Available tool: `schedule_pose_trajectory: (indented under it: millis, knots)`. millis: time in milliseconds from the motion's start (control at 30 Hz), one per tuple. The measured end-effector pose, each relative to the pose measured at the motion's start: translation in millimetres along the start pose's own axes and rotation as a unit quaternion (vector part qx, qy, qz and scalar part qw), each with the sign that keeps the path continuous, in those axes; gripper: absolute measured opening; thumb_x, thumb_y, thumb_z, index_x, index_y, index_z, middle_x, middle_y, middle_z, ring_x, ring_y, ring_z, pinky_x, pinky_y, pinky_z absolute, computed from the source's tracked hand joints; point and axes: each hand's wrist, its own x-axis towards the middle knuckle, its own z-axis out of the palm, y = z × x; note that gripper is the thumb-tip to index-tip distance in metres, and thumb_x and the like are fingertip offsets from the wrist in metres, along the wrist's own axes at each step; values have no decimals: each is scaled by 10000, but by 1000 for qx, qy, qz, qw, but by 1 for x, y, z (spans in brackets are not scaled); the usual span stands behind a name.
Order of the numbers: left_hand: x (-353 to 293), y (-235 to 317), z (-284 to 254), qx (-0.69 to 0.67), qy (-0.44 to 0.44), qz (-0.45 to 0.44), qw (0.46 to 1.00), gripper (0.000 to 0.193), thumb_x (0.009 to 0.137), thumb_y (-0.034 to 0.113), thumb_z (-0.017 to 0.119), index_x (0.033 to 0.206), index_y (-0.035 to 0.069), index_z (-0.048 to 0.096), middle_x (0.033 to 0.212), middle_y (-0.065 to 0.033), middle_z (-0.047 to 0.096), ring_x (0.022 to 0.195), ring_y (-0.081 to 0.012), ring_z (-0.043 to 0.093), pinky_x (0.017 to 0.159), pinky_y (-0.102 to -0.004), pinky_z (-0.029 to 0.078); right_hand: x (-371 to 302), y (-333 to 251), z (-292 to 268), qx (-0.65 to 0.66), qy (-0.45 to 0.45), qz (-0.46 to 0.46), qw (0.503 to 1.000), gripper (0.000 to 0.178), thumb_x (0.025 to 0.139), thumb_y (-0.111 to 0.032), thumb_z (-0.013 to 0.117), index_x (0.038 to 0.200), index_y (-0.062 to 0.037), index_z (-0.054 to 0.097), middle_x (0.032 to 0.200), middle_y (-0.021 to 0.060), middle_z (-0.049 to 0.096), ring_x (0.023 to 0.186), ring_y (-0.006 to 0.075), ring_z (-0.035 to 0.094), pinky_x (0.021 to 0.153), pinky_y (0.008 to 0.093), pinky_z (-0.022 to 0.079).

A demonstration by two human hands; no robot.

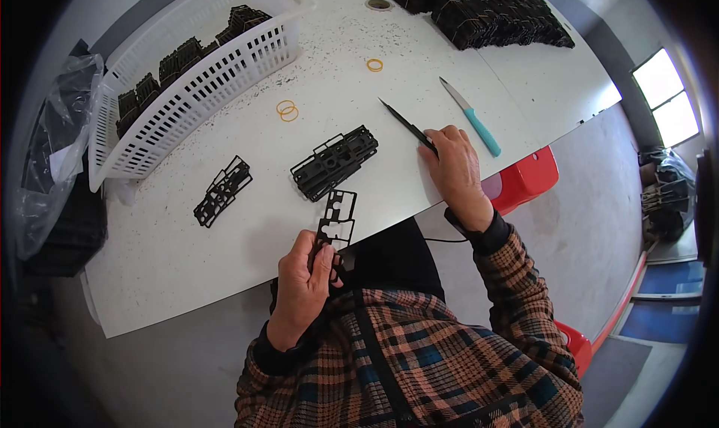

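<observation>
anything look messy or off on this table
Yes: dark specks litter the white table, many alongside the slotted white basket; they look like loose debris on a pale surface. The turquoise-handled knife also lies with its blade bare near the right hand. I see no obvious damage.

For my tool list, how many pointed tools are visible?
2: a slim black pointed tool at the right hand, and a silver-bladed, turquoise-handled knife to the tool's right; others may be hidden.

L hand (pixel 302 280) curled, R hand (pixel 457 164) palm-down
</observation>
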Motion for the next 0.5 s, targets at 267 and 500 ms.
schedule_pose_trajectory:
  millis: [267,500]
  knots:
    - [2,5,5,18,-8,-27,999,173,1030,167,427,948,16,447,704,-54,602,502,-64,518,464,-197,427,-1,8,-8,102,8,18,995,84,829,-39,611,874,30,626,844,128,625,723,241,597,687,339,484]
    - [9,3,9,100,-6,-29,995,132,998,129,489,978,4,452,658,-75,593,516,-134,553,498,-262,446,-36,-3,-31,554,-91,194,804,79,895,-77,523,891,-7,561,701,-15,486,616,42,437,567,205,365]
